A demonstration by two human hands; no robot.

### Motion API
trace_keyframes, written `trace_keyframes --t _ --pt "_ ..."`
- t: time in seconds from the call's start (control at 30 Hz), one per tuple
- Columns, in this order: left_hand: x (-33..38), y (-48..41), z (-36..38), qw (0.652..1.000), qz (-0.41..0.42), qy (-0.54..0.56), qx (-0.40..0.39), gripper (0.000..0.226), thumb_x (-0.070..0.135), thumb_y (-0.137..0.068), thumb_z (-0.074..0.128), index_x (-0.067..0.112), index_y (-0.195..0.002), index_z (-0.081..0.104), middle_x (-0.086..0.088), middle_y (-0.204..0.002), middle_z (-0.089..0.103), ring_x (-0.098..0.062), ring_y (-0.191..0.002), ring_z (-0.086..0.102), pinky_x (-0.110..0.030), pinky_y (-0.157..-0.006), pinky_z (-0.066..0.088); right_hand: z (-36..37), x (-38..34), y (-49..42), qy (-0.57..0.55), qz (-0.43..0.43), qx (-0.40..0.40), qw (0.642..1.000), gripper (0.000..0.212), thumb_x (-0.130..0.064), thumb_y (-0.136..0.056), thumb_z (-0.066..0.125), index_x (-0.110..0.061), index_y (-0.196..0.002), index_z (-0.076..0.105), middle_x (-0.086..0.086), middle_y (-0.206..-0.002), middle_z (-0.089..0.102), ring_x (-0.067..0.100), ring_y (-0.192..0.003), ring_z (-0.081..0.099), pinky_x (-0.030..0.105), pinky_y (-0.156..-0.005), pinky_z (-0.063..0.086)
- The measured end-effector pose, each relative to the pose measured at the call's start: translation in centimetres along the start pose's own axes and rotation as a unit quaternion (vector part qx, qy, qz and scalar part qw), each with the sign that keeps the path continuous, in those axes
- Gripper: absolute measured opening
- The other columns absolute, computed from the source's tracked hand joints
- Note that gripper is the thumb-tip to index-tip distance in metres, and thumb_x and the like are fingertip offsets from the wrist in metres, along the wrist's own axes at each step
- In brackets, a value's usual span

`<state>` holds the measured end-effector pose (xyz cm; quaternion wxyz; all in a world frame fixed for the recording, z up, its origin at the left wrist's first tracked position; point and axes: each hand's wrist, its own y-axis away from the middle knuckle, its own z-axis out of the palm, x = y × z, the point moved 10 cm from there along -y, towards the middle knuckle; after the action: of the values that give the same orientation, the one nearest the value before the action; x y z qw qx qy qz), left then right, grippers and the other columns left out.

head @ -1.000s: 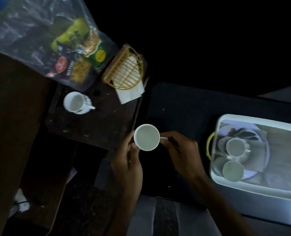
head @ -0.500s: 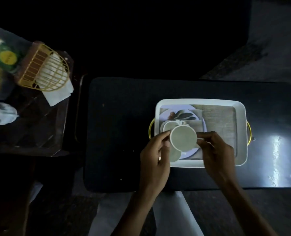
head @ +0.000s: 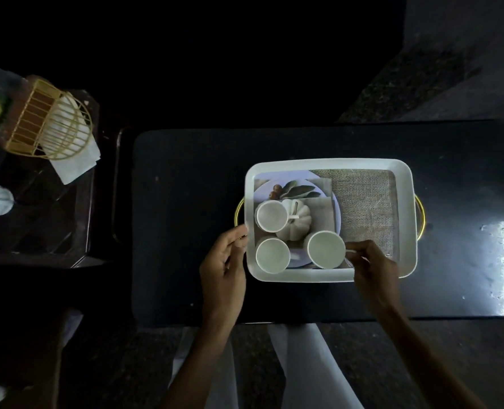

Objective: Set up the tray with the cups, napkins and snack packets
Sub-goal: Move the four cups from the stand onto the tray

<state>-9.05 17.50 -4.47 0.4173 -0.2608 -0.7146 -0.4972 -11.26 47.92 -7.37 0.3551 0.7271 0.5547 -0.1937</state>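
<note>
The third cup (head: pixel 326 249), held a second ago in both hands well left of the tray (head: pixel 404 184) and then above its left part, now stands inside the tray at the near edge. It sits just right of the two cups (head: pixel 273 254) already there. The left hand (head: pixel 224 261) is off it, loosely curled at the tray's left rim. Only the right hand (head: pixel 371 267) pinches its handle.

A black tabletop (head: pixel 186 216) fills the middle, glossy at its right end. To its left stands a dark wooden side table (head: pixel 38 222) carrying a gold wire holder (head: pixel 49 122). Speckled floor (head: pixel 407 90) lies beyond.
</note>
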Motion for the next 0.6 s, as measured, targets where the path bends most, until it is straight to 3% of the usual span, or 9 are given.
trace_keyframes --t 0.17,0.27,0.43,0.53,0.6 --pt "-0.6 0.0 -0.9 1.000 0.006 -0.007 0.002 0.024 0.017 -0.103 0.050 0.019 -0.118 0.068 0.012 -0.114 0.074 -0.009 -0.112 0.069 -0.041 -0.101 0.053 0.9 1.0 0.5 -0.003 0.018 -0.014 1.000 0.019 0.011 -0.086 0.062 -0.008 -0.091 0.064 -0.008 -0.084 0.068 -0.007 -0.080 0.061 -0.001 -0.067 0.042" --pt "-0.9 0.4 -0.9 1.000 0.007 -0.017 0.002 0.024 0.020 -0.103 0.050 0.019 -0.119 0.068 0.012 -0.117 0.074 -0.008 -0.113 0.068 -0.039 -0.101 0.053 1.2 1.4 0.5 0.009 0.023 -0.018 1.000 0.018 0.012 -0.085 0.063 -0.005 -0.088 0.064 -0.003 -0.082 0.068 0.006 -0.076 0.063 -0.001 -0.065 0.040" --pt "-1.1 0.8 -0.8 1.000 0.004 -0.022 0.002 0.025 0.016 -0.103 0.050 0.017 -0.120 0.068 0.012 -0.116 0.074 -0.007 -0.113 0.068 -0.036 -0.100 0.053 1.5 1.3 0.4 0.019 0.022 -0.031 0.999 0.012 0.014 -0.085 0.062 0.003 -0.089 0.065 0.010 -0.088 0.071 0.002 -0.074 0.060 -0.001 -0.067 0.040" --pt "-1.0 0.9 -0.8 1.000 0.003 -0.026 -0.002 0.026 0.012 -0.103 0.050 0.019 -0.119 0.068 0.013 -0.115 0.074 -0.006 -0.113 0.068 -0.032 -0.098 0.052 1.5 1.2 0.5 0.017 0.029 -0.043 0.999 0.014 0.013 -0.086 0.062 0.001 -0.093 0.066 0.005 -0.090 0.070 0.003 -0.078 0.062 -0.001 -0.065 0.040" --pt "-0.6 0.9 -1.0 0.999 0.013 -0.037 -0.004 0.025 0.011 -0.102 0.050 0.018 -0.119 0.068 0.014 -0.116 0.073 -0.005 -0.112 0.068 -0.029 -0.098 0.053 1.4 0.5 0.6 0.021 0.016 -0.055 0.998 0.017 0.010 -0.086 0.064 -0.001 -0.098 0.068 0.001 -0.093 0.069 0.013 -0.084 0.066 0.000 -0.067 0.042"
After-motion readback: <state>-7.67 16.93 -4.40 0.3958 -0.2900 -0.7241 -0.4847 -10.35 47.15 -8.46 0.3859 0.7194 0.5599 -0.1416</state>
